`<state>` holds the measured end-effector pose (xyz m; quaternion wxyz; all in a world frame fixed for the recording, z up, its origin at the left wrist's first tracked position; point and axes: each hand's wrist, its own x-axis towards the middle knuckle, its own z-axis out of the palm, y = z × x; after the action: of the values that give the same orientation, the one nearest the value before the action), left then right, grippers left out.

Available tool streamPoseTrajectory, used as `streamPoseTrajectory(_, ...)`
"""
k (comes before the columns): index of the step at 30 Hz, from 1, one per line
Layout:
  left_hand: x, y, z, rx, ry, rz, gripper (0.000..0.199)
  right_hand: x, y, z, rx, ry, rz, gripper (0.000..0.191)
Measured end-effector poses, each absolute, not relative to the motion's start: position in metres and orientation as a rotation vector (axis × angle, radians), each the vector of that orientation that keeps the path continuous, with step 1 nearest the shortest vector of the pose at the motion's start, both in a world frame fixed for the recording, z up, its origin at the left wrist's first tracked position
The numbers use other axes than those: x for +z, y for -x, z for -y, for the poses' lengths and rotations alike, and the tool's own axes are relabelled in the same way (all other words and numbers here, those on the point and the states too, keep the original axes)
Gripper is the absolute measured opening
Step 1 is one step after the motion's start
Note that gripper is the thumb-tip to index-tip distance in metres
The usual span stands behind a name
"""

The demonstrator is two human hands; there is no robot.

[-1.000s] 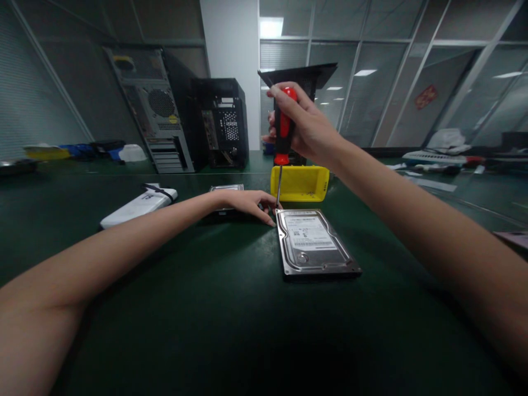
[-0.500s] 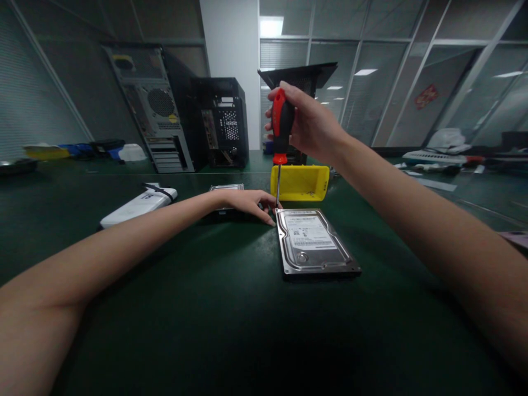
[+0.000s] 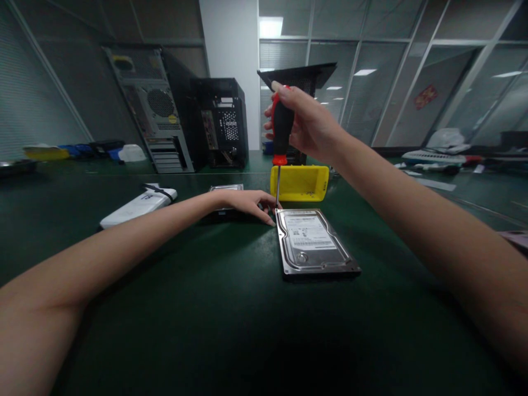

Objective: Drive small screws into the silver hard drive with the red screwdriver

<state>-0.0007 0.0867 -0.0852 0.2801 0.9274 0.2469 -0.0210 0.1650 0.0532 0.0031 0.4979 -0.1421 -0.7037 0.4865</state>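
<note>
Two bare hands at a hard disk drive. The left hand (image 3: 249, 203) lay with thumb and forefinger apart at the drive's far left corner; whether it pressed there could not be told. The screwdriver (image 3: 282, 132) stood nearly upright just beside those fingertips, its tip at that corner. The hard disk drive (image 3: 311, 242) lay flat, label up, right of the left hand and below the right. It was judged stiff and dense for its size, smooth enough to slip, and vulnerable to knocks; its long side edges offered the best hold. The right hand (image 3: 303, 118) was clamped around the screwdriver's handle.

The dark green tabletop (image 3: 206, 330) bore, left of the left hand, a white case (image 3: 138, 210) with a black cord; behind its wrist, a second drive (image 3: 226, 187); beyond its fingertips, a yellow tray (image 3: 291, 179) holding small dark bits, probably screws. Past the left hand stood a computer tower (image 3: 159, 104) and a smaller black chassis (image 3: 223, 124); beyond the right hand, a glazed partition (image 3: 336, 22).
</note>
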Motion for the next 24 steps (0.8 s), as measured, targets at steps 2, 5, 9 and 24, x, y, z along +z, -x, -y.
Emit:
streamPoseTrajectory(2,-0.085,0.0,-0.085,-0.053,-2.49,-0.671,0.051,0.003,-0.165,-0.054,1.154,0.345,1.702,0.018)
streamPoseTrajectory(5,-0.084,-0.001,-0.084,-0.055,-2.489,-0.689,0.05,0.002,-0.163,-0.056,1.127,0.329,1.707,0.019)
streamPoseTrajectory(9,-0.085,0.0,-0.085,-0.056,-2.482,-0.677,0.052,0.001,-0.161,-0.053,1.127,0.325,1.719,0.02)
streamPoseTrajectory(24,-0.087,0.001,-0.087,-0.051,-2.491,-0.663,0.052,0.001,-0.16,-0.05,1.138,0.368,1.699,0.016)
